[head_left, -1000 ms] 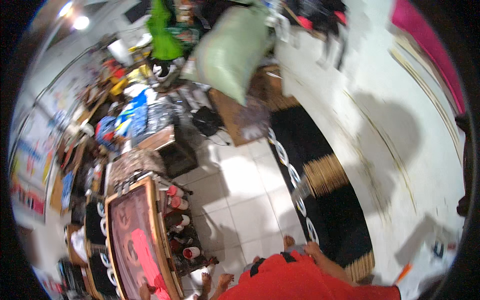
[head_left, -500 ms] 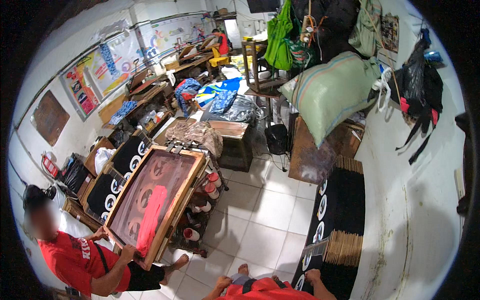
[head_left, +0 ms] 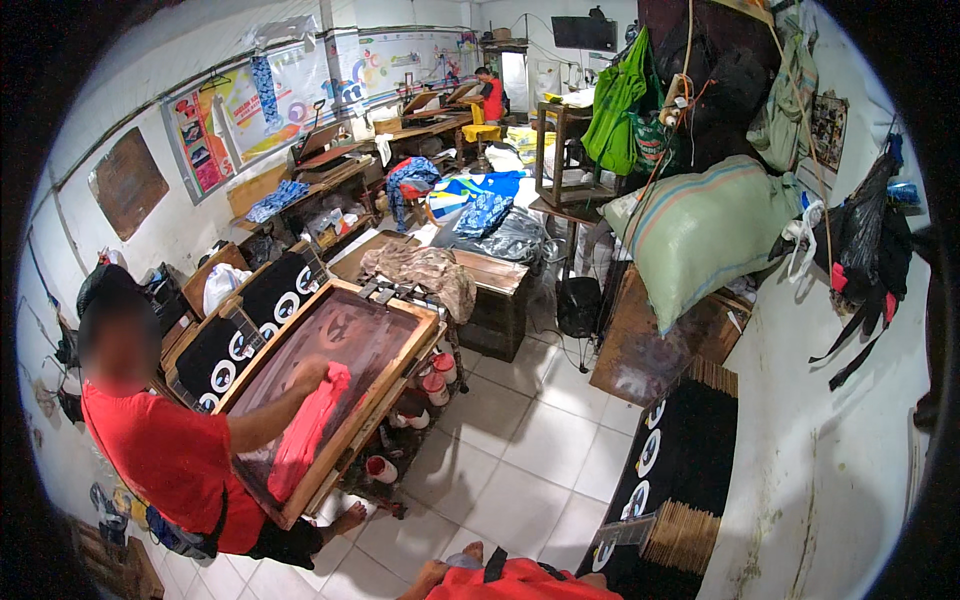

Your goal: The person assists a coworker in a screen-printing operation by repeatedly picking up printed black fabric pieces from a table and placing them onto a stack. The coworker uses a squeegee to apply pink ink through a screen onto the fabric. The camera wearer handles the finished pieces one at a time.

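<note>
At the lower edge my left hand (head_left: 430,574) hangs beside my red shirt, near a grey patch at my leg; its fingers are too small to make out. Only a bit of my right hand (head_left: 596,579) shows at the shirt's other side, beside the rack of black fabric panels (head_left: 700,450) with round white prints; its fingers are hidden. To the left a co-worker in a red shirt (head_left: 165,460) leans over a wooden-framed printing screen (head_left: 430,325). The co-worker's hand (head_left: 315,372) reaches to the far end of a strip of red ink (head_left: 305,430) on the mesh.
Under the screen stand several red-stained tubs (head_left: 435,388). White floor tiles (head_left: 490,440) run between the screen and the rack. A big pale green sack (head_left: 700,230) lies on a brown board (head_left: 660,345) by the right wall. A wooden table (head_left: 490,290) stands farther back.
The view has shifted, and more of the far room shows. My right hand has mostly dropped out of view. The co-worker has let go of the screen frame and reaches over the mesh.
</note>
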`<state>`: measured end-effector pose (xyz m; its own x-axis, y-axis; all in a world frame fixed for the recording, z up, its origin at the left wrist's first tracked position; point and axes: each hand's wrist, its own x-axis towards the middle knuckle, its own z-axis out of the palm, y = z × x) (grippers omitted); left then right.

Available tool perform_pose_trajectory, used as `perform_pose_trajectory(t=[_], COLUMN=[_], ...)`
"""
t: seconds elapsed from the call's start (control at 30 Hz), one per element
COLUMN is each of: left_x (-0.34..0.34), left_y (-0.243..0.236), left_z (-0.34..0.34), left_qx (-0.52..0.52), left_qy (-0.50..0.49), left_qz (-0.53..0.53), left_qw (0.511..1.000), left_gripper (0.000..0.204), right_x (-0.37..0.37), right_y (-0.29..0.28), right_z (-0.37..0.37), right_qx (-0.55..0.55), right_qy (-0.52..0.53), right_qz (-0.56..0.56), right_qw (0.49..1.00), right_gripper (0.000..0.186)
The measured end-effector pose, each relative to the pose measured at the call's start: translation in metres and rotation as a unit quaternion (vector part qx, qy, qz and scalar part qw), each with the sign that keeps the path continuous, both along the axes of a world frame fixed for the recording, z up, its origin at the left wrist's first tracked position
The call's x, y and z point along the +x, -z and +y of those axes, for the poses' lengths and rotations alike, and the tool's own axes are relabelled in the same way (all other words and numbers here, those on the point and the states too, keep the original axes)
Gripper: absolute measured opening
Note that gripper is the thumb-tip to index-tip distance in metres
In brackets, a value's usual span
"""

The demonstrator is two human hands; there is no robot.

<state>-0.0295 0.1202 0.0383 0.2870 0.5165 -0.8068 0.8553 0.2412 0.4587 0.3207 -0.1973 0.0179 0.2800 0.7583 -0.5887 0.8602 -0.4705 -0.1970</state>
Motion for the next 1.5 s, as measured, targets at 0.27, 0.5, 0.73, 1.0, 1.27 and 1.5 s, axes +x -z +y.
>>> perform_pose_trajectory(t=[0.27,0.5,0.73,1.0,1.27,1.5], left_x=[0.005,0.013,0.023,0.014,0.008,0.007], left_y=[-0.02,-0.049,-0.045,0.003,0.013,0.016], left_z=[0.017,0.017,0.01,0.0,-0.009,-0.013], left_qx=[-0.019,-0.004,-0.003,0.051,0.048,0.082], left_qy=[-0.076,-0.049,0.043,0.096,0.169,0.152], left_qz=[-0.005,-0.01,0.021,0.015,0.031,0.014], left_qw=[0.997,0.999,0.999,0.994,0.984,0.985], left_gripper=[0.022,0.024,0.032,0.024,0.029,0.026], right_x=[0.023,0.019,0.008,0.022,0.023,0.031], right_y=[-0.002,-0.019,0.016,-0.007,-0.024,-0.006], right_z=[0.017,0.034,0.007,0.002,0.012,0.012], right_qx=[0.01,-0.04,-0.04,-0.075,-0.004,-0.074], right_qy=[0.293,0.189,0.013,0.086,0.427,0.125], right_qz=[0.201,0.118,-0.026,0.05,0.235,0.12], right_qw=[0.935,0.974,0.999,0.992,0.873,0.982], right_gripper=[0.022,0.015,0.023,0.025,0.022,0.025])
